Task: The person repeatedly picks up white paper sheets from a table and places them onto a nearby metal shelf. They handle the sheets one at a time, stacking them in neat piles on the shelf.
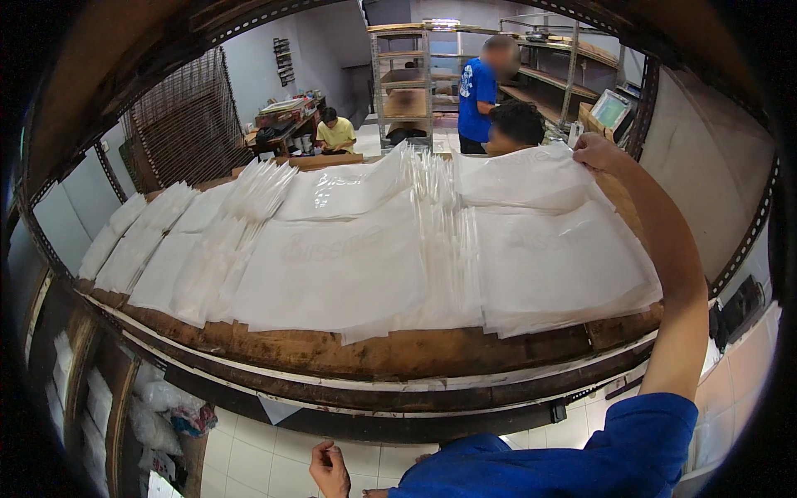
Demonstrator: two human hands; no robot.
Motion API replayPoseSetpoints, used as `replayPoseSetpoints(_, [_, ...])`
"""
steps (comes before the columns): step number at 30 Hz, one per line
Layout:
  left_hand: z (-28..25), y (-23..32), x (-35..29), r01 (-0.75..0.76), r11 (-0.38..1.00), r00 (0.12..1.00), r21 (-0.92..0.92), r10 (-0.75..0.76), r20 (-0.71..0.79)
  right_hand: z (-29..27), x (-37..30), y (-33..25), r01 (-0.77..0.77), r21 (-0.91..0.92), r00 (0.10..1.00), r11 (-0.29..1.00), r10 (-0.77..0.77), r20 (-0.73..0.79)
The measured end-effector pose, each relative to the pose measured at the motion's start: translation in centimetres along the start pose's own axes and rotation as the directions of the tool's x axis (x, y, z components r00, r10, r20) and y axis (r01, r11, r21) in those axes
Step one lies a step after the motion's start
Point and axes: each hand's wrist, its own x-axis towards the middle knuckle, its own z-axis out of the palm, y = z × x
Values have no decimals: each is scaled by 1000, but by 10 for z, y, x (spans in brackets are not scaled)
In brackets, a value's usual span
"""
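Note:
Translucent white plastic bags lie in overlapping stacks across a brown wooden shelf. My right hand [596, 152] reaches to the far right corner and pinches the edge of a plastic bag [525, 176] in the back row. In front of that bag lies another stack of bags [564, 266]. A larger spread of bags [332, 270] covers the middle, with faint print on top. Low at the bottom, away from the shelf, my left hand [330, 469] hangs with its fingers curled and nothing visible in them.
The wooden shelf [349, 353] has a metal-edged frame around it. More bag stacks [154, 232] fan out at the left. Beyond the shelf are a person in blue [476, 100], a dark-haired head [519, 124], a person in yellow [336, 134] and a metal rack [403, 79]. Filled plastic sacks [158, 407] sit lower left.

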Motion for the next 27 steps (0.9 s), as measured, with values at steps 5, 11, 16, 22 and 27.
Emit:
replayPoseSetpoints(5, [2, -4, 3, 19, 1000, 999, 25, -20, 33, -6, -1, -12, -24, -87, 1000, 996, 25, 15])
replayPoseSetpoints(11, [-2, 7, 1, 28, 999, 998, -17, -27, 50, -32, 2, -22, 245, -553, 897, 796, -403, -182])
replayPoseSetpoints(16, [-9, 1, -2, 24, 999, 998, 24, -25, 52, -11, -3, -84, 351, -459, 902, 816, -426, -68])
replayPoseSetpoints(22, [-21, 3, -4, 57, 996, 998, 66, -60, 36, 24, 4, -110, 370, -568, 927, 735, -329, 179])
replayPoseSetpoints(27, [-51, -19, -18, 303, 949, 952, 86, -297, -80, 64, 41, -122, 510, -665, 859, 545, -294, 418])
